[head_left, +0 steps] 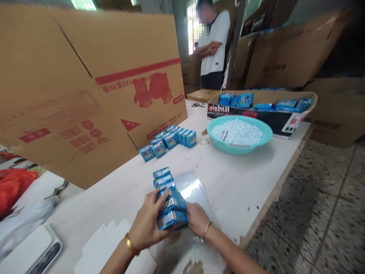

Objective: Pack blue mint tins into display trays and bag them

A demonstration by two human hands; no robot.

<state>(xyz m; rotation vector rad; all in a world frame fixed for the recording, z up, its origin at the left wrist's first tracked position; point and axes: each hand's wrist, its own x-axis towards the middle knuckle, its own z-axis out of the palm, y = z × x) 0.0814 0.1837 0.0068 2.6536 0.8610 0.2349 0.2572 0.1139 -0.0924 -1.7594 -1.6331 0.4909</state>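
Small blue printed boxes are lined up in a short row at the near middle of the white table. My left hand is wrapped round the near end of this row, thumb and fingers pressing its left side and top. From the right, my right hand grips the same near boxes, its fingertips hidden behind them. Clear plastic sheets lie partly under the row and to its right. Farther back, in front of a big carton, stands another group of blue boxes.
The large brown carton walls off the left. A turquoise basin of small pale pieces stands right, before an open box holding blue packs. Scissors lie behind. White scale-like device sits near left. A person stands beyond.
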